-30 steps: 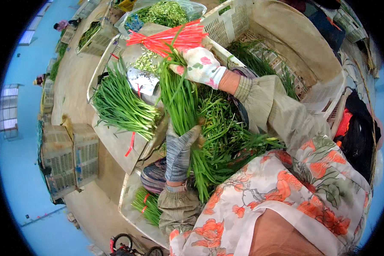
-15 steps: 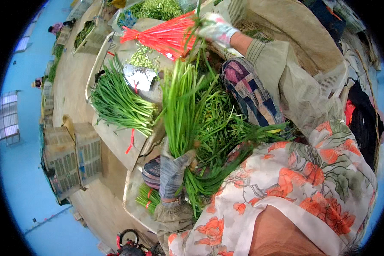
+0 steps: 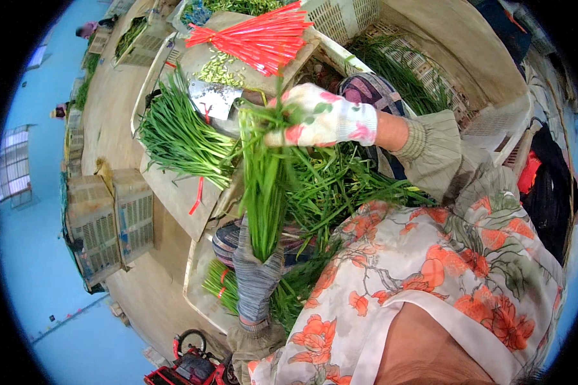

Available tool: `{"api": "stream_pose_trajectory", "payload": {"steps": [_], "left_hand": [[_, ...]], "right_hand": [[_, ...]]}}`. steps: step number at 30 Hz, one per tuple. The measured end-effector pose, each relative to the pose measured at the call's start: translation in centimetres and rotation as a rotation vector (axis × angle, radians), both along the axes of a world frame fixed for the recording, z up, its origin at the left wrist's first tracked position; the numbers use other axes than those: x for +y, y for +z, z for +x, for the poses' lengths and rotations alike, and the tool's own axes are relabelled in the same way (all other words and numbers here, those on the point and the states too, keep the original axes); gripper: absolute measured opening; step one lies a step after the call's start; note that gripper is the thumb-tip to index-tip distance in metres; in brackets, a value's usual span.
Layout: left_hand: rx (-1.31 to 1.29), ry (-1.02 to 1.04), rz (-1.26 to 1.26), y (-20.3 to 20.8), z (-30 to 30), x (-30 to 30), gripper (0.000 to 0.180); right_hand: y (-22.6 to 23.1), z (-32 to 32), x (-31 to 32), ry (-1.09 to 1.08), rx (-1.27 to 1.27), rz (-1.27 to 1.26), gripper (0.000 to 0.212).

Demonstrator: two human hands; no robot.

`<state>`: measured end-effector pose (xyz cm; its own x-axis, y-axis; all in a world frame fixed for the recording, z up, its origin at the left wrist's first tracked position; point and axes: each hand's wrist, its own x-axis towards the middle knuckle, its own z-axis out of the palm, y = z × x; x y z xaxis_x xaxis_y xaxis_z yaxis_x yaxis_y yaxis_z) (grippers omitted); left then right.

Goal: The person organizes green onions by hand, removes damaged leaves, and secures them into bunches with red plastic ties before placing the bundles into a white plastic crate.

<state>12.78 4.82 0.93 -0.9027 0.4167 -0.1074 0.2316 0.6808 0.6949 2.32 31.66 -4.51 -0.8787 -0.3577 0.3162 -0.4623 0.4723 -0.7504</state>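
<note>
Blur smears the right hand (image 3: 324, 117), gloved in floral cloth, at the top of slim green stalks (image 3: 265, 202); its grip can't be judged. The left hand (image 3: 257, 277), in streaky grey knit, has its grip closed around their lower end. Glossy red strips (image 3: 257, 38) fan across the surface (image 3: 295, 64) beyond.

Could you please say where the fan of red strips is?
In the head view, the red strips lie on the board, near the top, slightly left of centre, above the pale chopped pieces and the right hand.

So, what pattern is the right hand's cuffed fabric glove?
White glove, pink and green floral print; clearest in head view.
</note>
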Motion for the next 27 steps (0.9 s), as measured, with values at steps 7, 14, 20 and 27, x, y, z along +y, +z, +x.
{"api": "stream_pose_trajectory", "payload": {"steps": [7,14,20,27], "left_hand": [[0.107,0.043,-0.125,-1.3,2.0,-0.9,0.074],[0.242,-0.045,-0.299,-0.4,1.5,0.9,0.083],[0.481,-0.138,-0.394,-0.2,1.3,0.4,0.082],[0.619,-0.158,-0.646,0.9,2.2,-3.1,0.076]], "right_hand": [[2.0,-0.2,-1.1,0.161,-0.303,0.232,0.056],[-4.1,0.5,-3.0,0.122,-0.635,-0.232,0.039],[-2.9,-0.3,-2.5,-0.226,-0.159,0.479,0.020],[-8.1,-7.2,6.4,-0.265,0.102,-0.545,0.021]]}}
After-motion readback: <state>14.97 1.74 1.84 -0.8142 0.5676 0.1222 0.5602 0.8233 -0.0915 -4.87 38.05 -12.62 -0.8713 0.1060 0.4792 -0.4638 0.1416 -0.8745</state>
